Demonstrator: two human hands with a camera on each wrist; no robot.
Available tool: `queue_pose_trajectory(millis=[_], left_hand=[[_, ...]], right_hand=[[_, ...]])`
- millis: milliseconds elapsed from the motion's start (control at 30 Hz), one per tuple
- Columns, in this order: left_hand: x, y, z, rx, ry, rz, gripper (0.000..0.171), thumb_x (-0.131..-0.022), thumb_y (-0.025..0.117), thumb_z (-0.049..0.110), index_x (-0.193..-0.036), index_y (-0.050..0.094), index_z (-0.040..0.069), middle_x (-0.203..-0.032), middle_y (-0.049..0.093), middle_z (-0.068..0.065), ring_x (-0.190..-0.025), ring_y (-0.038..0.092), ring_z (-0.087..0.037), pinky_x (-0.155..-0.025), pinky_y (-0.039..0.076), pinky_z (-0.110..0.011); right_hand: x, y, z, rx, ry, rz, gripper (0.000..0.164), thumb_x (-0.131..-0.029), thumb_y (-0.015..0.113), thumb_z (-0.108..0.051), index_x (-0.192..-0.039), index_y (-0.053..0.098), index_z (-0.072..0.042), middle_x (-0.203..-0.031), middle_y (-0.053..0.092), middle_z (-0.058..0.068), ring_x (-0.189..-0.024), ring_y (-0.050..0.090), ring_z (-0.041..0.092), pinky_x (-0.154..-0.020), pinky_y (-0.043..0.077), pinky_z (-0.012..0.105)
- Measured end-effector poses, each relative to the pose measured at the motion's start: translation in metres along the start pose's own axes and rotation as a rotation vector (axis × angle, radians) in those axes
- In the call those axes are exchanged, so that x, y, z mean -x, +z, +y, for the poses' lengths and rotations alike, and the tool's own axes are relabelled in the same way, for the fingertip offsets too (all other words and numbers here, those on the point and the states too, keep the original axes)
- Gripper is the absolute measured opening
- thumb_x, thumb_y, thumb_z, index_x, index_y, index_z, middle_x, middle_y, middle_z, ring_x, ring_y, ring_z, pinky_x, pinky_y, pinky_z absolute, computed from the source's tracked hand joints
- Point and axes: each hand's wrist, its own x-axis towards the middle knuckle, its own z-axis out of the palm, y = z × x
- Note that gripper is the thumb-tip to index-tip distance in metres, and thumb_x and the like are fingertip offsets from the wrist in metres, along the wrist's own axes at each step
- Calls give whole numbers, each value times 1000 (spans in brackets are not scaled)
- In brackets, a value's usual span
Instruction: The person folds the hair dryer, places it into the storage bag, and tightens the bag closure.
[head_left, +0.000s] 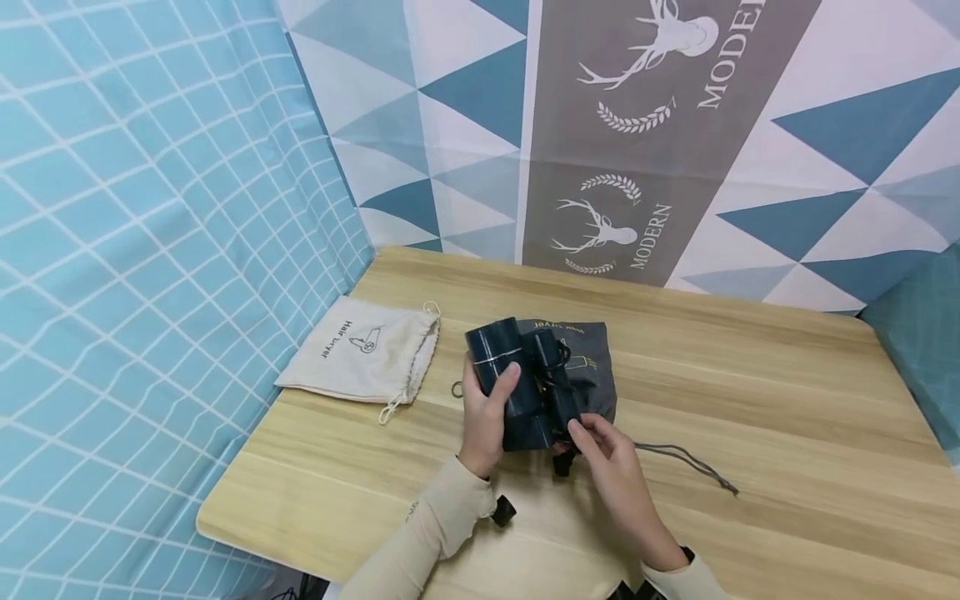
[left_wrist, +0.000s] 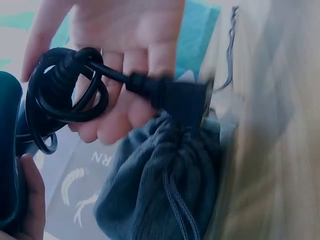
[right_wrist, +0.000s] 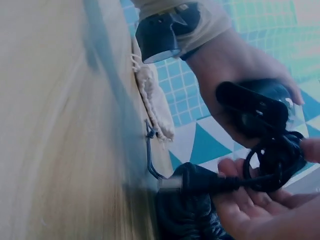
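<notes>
A dark folding hair dryer is tilted above the table, and my left hand grips its barrel with the thumb across the front. Its folded handle lies alongside the barrel. My right hand is at the handle's lower end, its thumb and fingers around the bundled black power cord. The plug sticks out beyond those fingers, blurred in the left wrist view. Behind the hair dryer lies a dark grey drawstring pouch, partly hidden by it.
A cream drawstring pouch printed "Hair dryer" lies at the table's left. The grey pouch's drawstring trails right across the wooden table. A blue grid curtain hangs along the left edge, and a patterned cloth hangs behind.
</notes>
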Motion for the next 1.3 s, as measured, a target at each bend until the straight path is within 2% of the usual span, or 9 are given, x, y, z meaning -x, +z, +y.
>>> queue_pose_trajectory(millis=[100,233,400,500,633,800,967,1133,1300], left_hand=[[0,-1,-1,-1,-16,30,46,-86,60,25,-125,38,17,-108,54,-14,-88,60,-28,-72,50,-40],[4,3,1,-85,-49,-90,46,-88,57,23,-128,34,20,-114,52,-11,-96,57,-25,-78,49,-40],[0,5,12,-284,-73,-268,43,-94,45,28,-133,28,24,-122,49,-6,-104,54,-19,-86,45,-35],[-6,2,19,-459,-57,-304,37,-97,38,31,-131,34,17,-118,52,-6,-102,54,-13,-87,43,-29],[-15,-9,11,-674,13,-248,30,-95,39,35,-106,53,11,-87,57,-4,-77,53,-11,-67,45,-26],[-19,-20,-2,-794,100,-190,33,-91,44,44,-79,52,15,-62,46,2,-54,45,-11,-49,39,-26],[-21,-24,-3,-904,215,-172,32,-93,40,44,-82,56,18,-63,49,6,-55,46,-7,-50,40,-23],[-28,-39,-3,-1227,372,-107,29,-93,45,38,-83,60,15,-62,50,9,-51,45,-3,-48,38,-19],[-43,-70,1,-1461,302,-44,21,-87,56,30,-77,59,11,-62,51,4,-48,44,-8,-43,37,-21]], right_hand=[[-2,-1,3,-32,28,-63,40,-90,48,-42,-116,52,-11,-106,58,7,-96,56,15,-82,46,28],[-3,-3,7,-114,40,-113,39,-93,44,-40,-122,49,-15,-115,53,5,-101,53,16,-82,46,31],[-3,-10,14,-264,30,-132,41,-95,40,-35,-127,43,-10,-118,51,13,-97,56,22,-83,47,36],[-3,-14,14,-327,-2,-118,42,-96,39,-34,-128,41,-8,-116,52,17,-92,59,25,-82,47,36],[-3,-17,15,-343,-35,-114,43,-96,37,-31,-130,38,-5,-117,51,18,-92,59,23,-80,48,32],[0,-15,16,-358,7,-84,43,-95,39,-34,-129,40,-7,-119,49,15,-91,58,23,-78,48,31],[1,-16,17,-338,18,-34,42,-95,41,-35,-127,42,-8,-116,50,15,-86,57,20,-67,46,26],[5,-19,18,-364,47,-6,43,-95,40,-37,-124,44,-6,-112,49,15,-84,58,24,-73,49,34],[4,-23,15,-376,54,-6,44,-94,40,-38,-123,44,-5,-113,48,14,-84,57,25,-77,48,38]])
